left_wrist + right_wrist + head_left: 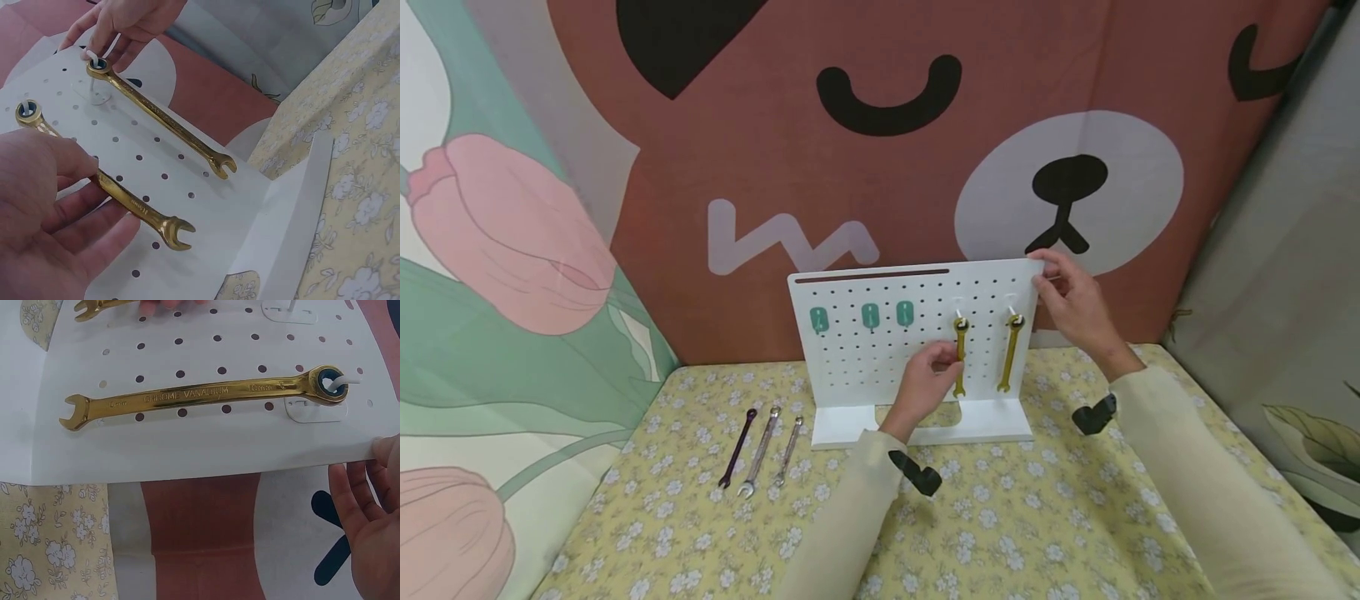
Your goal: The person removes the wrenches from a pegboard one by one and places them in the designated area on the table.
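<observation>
A white pegboard (pixel 925 289) stands upright on its base, with two gold combination wrenches hanging by their ring ends from white hooks. My left hand (pixel 925 383) pinches the shaft of the left gold wrench (pixel 134 203) between thumb and fingers, the ring still around its hook. At the board's upper right corner, my right hand (pixel 1075 304) grips the edge, thumb in front and fingers behind. Just inside that edge hangs the other gold wrench (pixel 187 394), lettered "CHROME VANADIUM", its open jaw downward and untouched by either hand.
Three teal hooks (pixel 870 315) sit on the board's left half. On the flowered tablecloth (pixel 685 533) to the left lie a dark purple wrench (pixel 739 447), a silver wrench (pixel 760 452) and a shorter silver wrench (pixel 788 452). A printed curtain (pixel 737 150) hangs close behind the board.
</observation>
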`<state>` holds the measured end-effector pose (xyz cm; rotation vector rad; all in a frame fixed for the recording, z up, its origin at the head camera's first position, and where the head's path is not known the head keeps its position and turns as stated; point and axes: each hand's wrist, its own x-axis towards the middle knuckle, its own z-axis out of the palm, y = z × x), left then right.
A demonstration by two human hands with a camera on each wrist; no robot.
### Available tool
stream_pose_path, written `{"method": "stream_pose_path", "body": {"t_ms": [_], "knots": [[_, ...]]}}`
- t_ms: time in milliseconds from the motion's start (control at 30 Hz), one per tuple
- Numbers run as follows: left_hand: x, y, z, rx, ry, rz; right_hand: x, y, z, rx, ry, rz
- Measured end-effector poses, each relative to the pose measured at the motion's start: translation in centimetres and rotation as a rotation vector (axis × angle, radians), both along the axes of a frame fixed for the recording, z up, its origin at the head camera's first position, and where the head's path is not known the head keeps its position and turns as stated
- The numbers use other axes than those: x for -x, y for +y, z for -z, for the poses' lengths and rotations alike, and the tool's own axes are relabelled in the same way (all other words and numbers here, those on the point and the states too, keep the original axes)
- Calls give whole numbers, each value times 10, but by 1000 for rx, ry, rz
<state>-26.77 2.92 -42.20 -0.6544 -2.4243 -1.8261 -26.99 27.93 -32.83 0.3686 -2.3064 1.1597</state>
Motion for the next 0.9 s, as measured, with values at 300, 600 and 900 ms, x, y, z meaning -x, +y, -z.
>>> {"method": "stream_pose_path", "body": {"t_ms": [300, 600, 900], "knots": [[-3, -4, -2, -77, -110, 41, 1, -1, 1, 3, 9, 8], [-8, -5, -3, -101, -147, 67, 1, 0, 0, -13, 17, 19], [-15, -6, -9, -150, -157, 104, 1, 1, 1, -12, 21, 12]]}}
